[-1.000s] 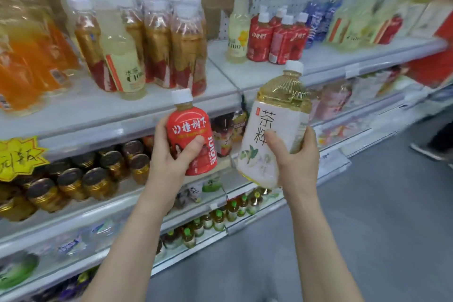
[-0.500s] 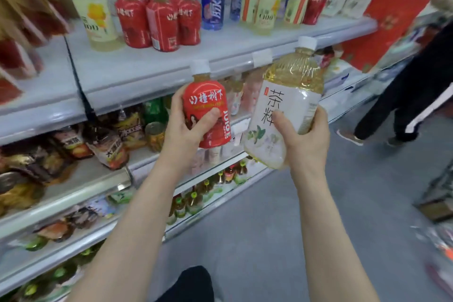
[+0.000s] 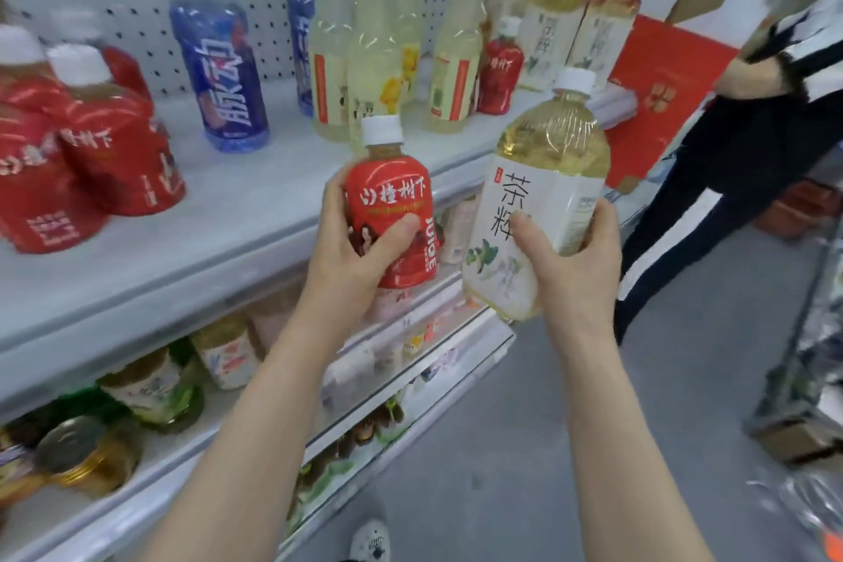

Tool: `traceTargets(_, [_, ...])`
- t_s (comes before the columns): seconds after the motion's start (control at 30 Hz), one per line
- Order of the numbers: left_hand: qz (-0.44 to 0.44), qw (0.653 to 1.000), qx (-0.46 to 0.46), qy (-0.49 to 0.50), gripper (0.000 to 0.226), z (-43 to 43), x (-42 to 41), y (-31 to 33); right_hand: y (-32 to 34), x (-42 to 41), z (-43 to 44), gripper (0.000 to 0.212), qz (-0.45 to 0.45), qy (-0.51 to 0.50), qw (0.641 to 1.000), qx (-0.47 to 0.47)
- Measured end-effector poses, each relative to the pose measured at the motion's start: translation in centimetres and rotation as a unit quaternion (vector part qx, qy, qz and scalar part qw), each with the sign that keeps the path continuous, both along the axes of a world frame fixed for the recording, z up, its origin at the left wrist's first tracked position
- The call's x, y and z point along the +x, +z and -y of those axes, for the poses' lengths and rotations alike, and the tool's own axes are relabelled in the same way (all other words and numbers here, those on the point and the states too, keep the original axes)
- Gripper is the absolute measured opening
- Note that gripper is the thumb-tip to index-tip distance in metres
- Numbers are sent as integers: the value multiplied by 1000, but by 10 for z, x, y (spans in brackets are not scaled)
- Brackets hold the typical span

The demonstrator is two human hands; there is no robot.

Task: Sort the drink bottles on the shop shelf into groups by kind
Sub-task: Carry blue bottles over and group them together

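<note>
Top shelf (image 3: 237, 214), left to right: red-label bottles (image 3: 114, 151) with white caps; blue-label bottle (image 3: 219, 73), blue cap; pale yellow drink bottles (image 3: 374, 55); one small red bottle (image 3: 501, 68); tea bottles (image 3: 554, 14) at far right. Left hand (image 3: 351, 251) wraps a red juice bottle (image 3: 392, 214), brownish liquid at neck, thumb across label, bottle upright in front of shelf edge. Right hand (image 3: 575, 260) grips a large tea bottle (image 3: 538, 201), golden liquid, low on its white label, tilted slightly left.

Bare forearms, sleeveless, white patterned shoe (image 3: 372, 542)
</note>
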State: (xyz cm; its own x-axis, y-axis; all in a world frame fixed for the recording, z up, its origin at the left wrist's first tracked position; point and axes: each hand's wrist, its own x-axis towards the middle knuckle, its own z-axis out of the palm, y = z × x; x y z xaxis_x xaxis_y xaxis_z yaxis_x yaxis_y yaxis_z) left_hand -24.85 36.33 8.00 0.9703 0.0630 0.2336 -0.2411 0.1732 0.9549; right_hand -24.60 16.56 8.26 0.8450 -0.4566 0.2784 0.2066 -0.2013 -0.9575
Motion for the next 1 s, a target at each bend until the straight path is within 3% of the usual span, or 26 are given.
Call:
traceTargets(0.27, [37,999,22,-13,75,76,104,18,12,111,81,67,43,-17,999,27])
traceTargets(0.4, [49,998,28,28,69,116,153,12,18,182,133,69,71,-1,997,2])
traceTargets(0.67, [54,984,20,170,75,207,225,18,54,350,236,74,132,119,979,-103])
traceTargets(1.0, [47,955,26,293,72,249,243,19,32,462,243,79,126,269,946,-130])
